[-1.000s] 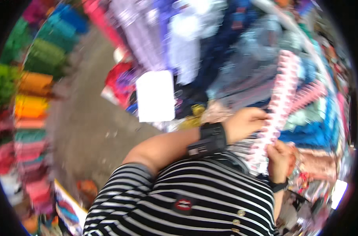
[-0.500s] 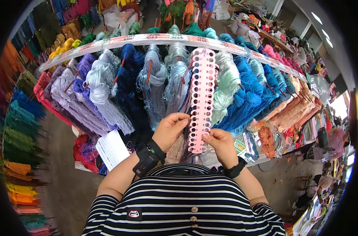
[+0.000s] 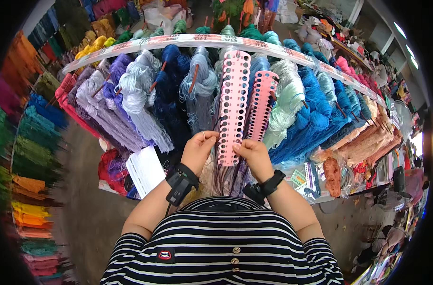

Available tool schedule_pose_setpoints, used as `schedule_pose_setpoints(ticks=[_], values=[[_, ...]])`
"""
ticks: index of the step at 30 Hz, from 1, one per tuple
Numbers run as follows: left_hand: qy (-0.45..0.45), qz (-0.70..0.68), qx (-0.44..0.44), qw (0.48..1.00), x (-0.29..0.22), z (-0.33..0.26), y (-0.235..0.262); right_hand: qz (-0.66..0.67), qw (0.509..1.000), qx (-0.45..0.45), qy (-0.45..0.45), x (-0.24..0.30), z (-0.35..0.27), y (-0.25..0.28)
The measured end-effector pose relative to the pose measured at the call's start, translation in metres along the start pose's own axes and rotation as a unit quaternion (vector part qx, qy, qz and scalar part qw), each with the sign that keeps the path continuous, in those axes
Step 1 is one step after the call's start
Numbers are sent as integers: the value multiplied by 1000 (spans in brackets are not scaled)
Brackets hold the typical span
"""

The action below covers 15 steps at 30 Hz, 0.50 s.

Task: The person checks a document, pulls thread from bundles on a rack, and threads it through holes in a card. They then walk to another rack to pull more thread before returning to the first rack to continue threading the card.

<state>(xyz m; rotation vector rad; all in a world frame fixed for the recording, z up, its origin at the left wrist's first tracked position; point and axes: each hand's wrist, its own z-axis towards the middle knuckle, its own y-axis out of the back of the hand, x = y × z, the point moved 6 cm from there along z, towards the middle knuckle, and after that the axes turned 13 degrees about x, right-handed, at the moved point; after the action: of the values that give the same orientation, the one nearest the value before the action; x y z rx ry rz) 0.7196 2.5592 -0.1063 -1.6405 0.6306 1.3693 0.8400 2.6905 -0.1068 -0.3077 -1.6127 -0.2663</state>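
A long pink thread card [image 3: 233, 102], punched with rows of round holes, stands upright before me. My right hand [image 3: 255, 159] grips its lower right edge, the thumb on its face. At its lower left edge is my left hand [image 3: 197, 151], closed in a pinch; any fine thread in its fingertips is too small to make out. Dark strands [image 3: 220, 178] hang below the card. Just right of it, a second pink holed card [image 3: 262, 102] leans against the hanging skeins, with dark threads along it.
Skeins of silky thread hang on pegs along a curved rail [image 3: 178, 42], including grey-lilac, navy [image 3: 170, 90] and bright blue [image 3: 311, 107]. A white sheet [image 3: 145, 171] lies at the left, an orange-brown skein [image 3: 331, 176] at the right. More coloured thread hangs at far left.
The pink card in my hands has shifted left against the skeins. The second pink card behind it has come into view on its right. Both hands stay at its lower end.
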Motion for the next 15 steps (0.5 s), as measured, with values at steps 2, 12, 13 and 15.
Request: schedule_pose_setpoints(ticks=[2,12,13,15], values=[[23,17,4,1000,1,1,5,-20,1000,8,-3,-6,7,4],[-22,75,-109,991,-3,-4,38,15,1000,-8,4,16,28,-4],[-27,76,-107,991,-5,-4,38,32,999,-20,10,17,29,1],[-35,78,-100,991,-11,-4,36,-28,999,-20,0,3,30,16]])
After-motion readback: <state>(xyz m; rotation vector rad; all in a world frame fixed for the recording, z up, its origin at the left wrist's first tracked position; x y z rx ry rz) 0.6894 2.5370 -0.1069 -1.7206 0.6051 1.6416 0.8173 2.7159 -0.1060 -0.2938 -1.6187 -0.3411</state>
